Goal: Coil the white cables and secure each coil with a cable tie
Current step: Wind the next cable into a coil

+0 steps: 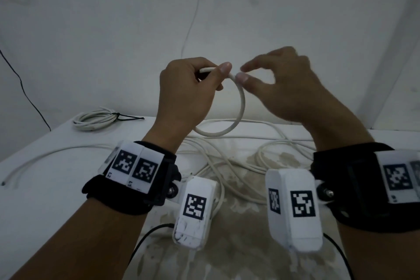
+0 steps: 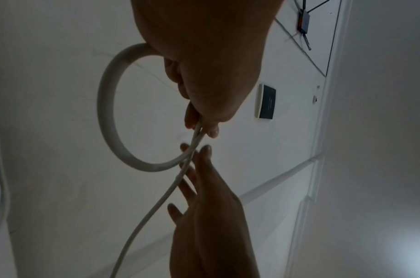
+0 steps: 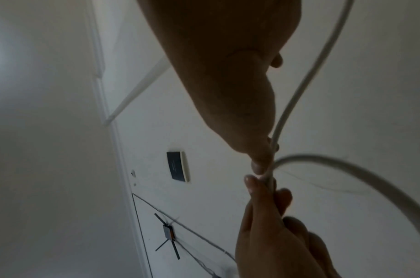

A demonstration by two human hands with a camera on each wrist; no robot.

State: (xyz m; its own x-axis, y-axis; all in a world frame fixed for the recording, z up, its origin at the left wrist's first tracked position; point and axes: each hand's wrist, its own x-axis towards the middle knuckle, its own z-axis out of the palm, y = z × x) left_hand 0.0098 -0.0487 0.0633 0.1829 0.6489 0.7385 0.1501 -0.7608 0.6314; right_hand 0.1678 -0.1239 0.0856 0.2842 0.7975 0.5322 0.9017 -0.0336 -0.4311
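Observation:
My left hand (image 1: 216, 70) is raised above the table and grips a white cable (image 1: 242, 107) between thumb and curled fingers. One round loop of the cable hangs below the hand. My right hand (image 1: 242, 72) meets it from the right, with thumb and forefinger pinching the same cable just beside the left thumb. In the left wrist view the left hand (image 2: 202, 127) holds the cable where the loop (image 2: 106, 105) crosses the trailing length. In the right wrist view the right hand's thumb (image 3: 259, 159) lies against the cable (image 3: 299, 90).
A finished coil (image 1: 95, 119), bound with a black cable tie (image 1: 127, 117), lies at the far left of the white table (image 1: 68, 188). Several loose white cables (image 1: 227, 161) are tangled under my hands. Another cable (image 1: 45, 154) trails left. A black wire (image 1: 22, 88) hangs down the wall.

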